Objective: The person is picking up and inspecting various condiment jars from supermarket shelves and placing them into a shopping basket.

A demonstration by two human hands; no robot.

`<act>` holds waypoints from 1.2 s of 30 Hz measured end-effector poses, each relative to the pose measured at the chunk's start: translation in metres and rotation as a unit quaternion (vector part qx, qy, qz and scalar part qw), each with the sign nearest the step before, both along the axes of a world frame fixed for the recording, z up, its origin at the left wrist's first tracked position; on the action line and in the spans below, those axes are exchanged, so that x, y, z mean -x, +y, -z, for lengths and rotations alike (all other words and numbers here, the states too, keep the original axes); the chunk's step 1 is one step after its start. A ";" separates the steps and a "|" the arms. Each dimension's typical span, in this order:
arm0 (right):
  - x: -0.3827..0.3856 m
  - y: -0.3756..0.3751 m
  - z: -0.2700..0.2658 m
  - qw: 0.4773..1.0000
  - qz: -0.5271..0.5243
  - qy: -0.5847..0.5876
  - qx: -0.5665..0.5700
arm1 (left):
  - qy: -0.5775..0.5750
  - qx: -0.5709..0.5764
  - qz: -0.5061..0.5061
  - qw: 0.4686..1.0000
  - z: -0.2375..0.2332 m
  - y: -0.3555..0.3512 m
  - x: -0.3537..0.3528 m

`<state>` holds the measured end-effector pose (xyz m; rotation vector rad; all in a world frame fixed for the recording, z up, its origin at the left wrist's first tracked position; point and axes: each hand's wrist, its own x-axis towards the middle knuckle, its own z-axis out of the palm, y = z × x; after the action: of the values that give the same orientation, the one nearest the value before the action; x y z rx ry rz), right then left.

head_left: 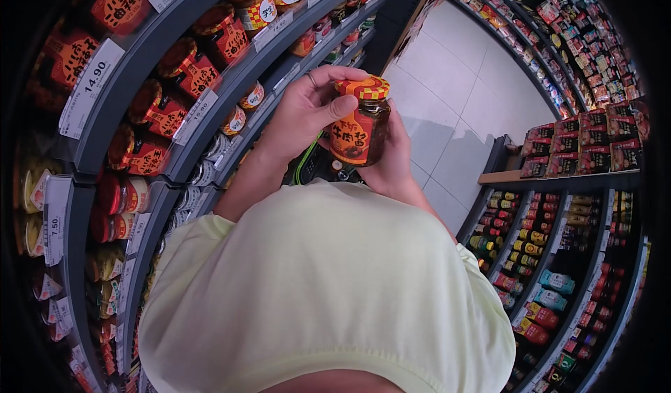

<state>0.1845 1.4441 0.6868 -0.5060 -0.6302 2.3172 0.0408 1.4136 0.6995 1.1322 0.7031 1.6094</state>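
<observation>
A glass jar of sauce with dark contents is held up in front of my chest. It has a red and orange label and a red-and-yellow checkered lid, and it leans slightly. My left hand, with a ring on one finger, grips the jar's upper left side, thumb on the front near the lid. From the right, my right hand is closed around the side and base, its fingers partly hidden behind the glass.
Shelves of jars with price tags curve along my left. Tiled floor stretches ahead. On the right stand shelves of bottles, with stacked red packs above. Part of a dark object with a green edge shows below my hands.
</observation>
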 end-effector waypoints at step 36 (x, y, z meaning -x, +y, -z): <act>-0.005 0.012 0.006 0.983 -0.085 0.114 0.116 | -0.153 0.204 0.029 0.967 0.039 0.011 0.005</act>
<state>0.1891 1.4560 0.6810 -0.2922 -0.3058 2.5795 0.0357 1.4250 0.6609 0.5856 0.7439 1.4602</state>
